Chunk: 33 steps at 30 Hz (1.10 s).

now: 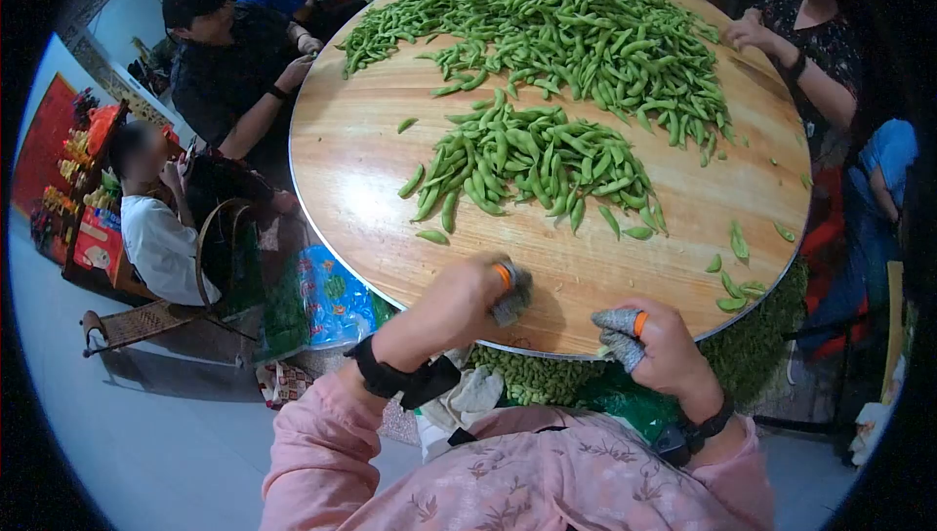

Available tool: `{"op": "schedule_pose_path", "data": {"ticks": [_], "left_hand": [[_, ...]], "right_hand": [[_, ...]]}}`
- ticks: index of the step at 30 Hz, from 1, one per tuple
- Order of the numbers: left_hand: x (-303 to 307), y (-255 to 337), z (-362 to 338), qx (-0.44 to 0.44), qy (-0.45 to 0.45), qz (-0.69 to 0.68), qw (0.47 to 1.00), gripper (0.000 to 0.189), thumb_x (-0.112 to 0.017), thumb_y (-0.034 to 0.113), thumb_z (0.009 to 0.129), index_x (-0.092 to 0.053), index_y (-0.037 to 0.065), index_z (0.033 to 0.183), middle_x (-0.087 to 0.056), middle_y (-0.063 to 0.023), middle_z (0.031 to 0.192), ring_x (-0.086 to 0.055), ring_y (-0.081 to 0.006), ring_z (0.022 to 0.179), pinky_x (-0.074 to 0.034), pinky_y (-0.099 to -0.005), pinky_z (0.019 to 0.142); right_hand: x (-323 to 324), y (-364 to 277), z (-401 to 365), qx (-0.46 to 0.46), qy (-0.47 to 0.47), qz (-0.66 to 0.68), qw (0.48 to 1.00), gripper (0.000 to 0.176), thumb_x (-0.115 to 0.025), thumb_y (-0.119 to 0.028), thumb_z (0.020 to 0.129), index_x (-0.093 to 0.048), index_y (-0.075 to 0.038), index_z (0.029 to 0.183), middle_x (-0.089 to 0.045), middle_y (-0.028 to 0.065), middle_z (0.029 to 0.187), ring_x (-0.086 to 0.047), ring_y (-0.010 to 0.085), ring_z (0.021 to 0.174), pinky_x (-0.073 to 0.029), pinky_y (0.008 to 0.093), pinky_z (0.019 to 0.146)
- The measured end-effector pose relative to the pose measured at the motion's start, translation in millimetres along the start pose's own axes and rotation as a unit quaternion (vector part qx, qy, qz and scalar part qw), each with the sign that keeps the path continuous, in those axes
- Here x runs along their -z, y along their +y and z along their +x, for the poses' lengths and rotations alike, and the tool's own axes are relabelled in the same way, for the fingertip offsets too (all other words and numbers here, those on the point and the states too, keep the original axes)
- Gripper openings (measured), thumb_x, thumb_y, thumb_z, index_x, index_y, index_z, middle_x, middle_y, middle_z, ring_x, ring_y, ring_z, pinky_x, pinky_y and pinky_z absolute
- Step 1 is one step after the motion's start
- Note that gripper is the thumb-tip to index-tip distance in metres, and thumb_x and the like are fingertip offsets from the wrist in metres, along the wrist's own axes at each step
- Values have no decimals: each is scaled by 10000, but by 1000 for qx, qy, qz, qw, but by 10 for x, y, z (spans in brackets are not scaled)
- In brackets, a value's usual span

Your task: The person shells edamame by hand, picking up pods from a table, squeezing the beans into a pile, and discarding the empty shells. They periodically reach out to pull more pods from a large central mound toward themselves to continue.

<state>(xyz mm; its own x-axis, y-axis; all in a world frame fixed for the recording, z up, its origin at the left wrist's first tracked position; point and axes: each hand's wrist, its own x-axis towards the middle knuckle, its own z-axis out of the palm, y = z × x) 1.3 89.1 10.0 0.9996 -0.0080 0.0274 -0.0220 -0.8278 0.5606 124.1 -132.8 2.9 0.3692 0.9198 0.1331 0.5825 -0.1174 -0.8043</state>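
Over the near edge of the round wooden table, my left hand [476, 299] is curled closed and somewhat blurred by motion. Grey covers and an orange band wrap its fingertips; whatever it holds is hidden. My right hand [652, 346] pinches at the table's rim, its thumb and finger also covered in grey with an orange band [640, 323]. A small pale-green bit shows at those fingertips, too small to name. Beyond both hands lies a small pile of green soybean pods [532, 160]. A few loose pods [732, 285] lie to the right of my right hand.
A large heap of pods [586, 23] covers the far side of the wooden table [342, 160]. Shelled green beans [537, 375] lie below the near edge. People sit at left and right. A wicker chair [161, 321] and blue printed bag [332, 297] are at left.
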Motion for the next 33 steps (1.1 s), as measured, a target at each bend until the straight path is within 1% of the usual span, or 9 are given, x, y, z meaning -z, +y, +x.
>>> {"op": "schedule_pose_path", "data": {"ticks": [3, 4, 12, 14, 17, 19, 23, 25, 33], "left_hand": [[191, -209, 91, 69, 180, 130, 973, 255, -573, 33, 670, -560, 54, 924, -549, -142, 867, -546, -305, 788, -452, -336, 667], [289, -251, 151, 21, 220, 183, 958, 253, -566, 26, 673, -560, 50, 924, -562, -132, 873, -543, -301, 796, -454, -335, 668], [322, -582, 381, 16, 103, 272, 957, 154, -565, 25, 571, -538, -1, 721, -546, -155, 875, -508, -307, 831, -426, -361, 685], [297, -481, 374, 23, 116, 277, 953, 104, -549, 24, 563, -519, 14, 662, -546, -142, 840, -501, -302, 830, -414, -367, 676], [170, -228, 249, 33, 129, 247, 960, 147, -594, 54, 548, -505, 8, 655, -548, -158, 769, -526, -308, 758, -422, -370, 616], [52, -124, 138, 142, 87, 56, 984, 149, -568, -10, 622, -540, -4, 768, -560, -153, 745, -558, -264, 682, -428, -292, 568], [-171, 422, 13, 100, 123, -122, 980, 169, -603, 30, 668, -534, -3, 818, -537, -86, 691, -524, -168, 603, -430, -262, 571], [-287, 492, -21, 12, 187, -127, 974, 213, -604, 25, 666, -527, -7, 862, -534, -84, 747, -536, -185, 643, -437, -268, 591], [-381, 604, -84, 17, 148, -22, 989, 294, -587, 9, 597, -519, 26, 882, -512, -152, 780, -518, -334, 711, -431, -369, 604]], "right_hand": [[24, -5, 24, -7, 16, -18, 1000, 244, -567, -25, 645, -591, -4, 886, -550, 144, 795, -554, 292, 706, -446, 320, 632], [27, -33, 38, 5, 10, -20, 1000, 238, -566, -23, 650, -590, -2, 886, -551, 141, 791, -555, 289, 703, -447, 317, 634], [-64, -50, -23, -64, 34, 78, 994, 210, -545, 4, 698, -575, 17, 905, -567, 131, 770, -568, 232, 697, -449, 284, 620], [-40, -132, 7, -212, 54, 220, 951, 206, -532, -2, 740, -560, 26, 942, -583, 102, 782, -557, 141, 718, -447, 254, 632], [-99, -5, 44, -108, 76, 179, 975, 238, -527, -18, 767, -532, 26, 1001, -581, 66, 813, -528, 83, 738, -441, 227, 642], [-90, -63, 82, -119, 81, 213, 966, 250, -529, -18, 769, -523, 25, 1015, -575, 57, 816, -525, 82, 736, -437, 218, 643], [-122, -104, 161, -138, 74, 438, 885, 273, -536, -22, 777, -501, 27, 1043, -563, 35, 833, -508, 80, 729, -427, 207, 653], [-106, -128, 182, -156, 51, 451, 877, 254, -535, -30, 781, -511, 25, 1028, -562, 23, 832, -504, 73, 724, -422, 201, 654], [-117, -202, 97, -160, 40, 469, 868, 162, -523, -52, 791, -554, 5, 939, -558, -33, 795, -485, 32, 660, -397, 171, 581]]}}
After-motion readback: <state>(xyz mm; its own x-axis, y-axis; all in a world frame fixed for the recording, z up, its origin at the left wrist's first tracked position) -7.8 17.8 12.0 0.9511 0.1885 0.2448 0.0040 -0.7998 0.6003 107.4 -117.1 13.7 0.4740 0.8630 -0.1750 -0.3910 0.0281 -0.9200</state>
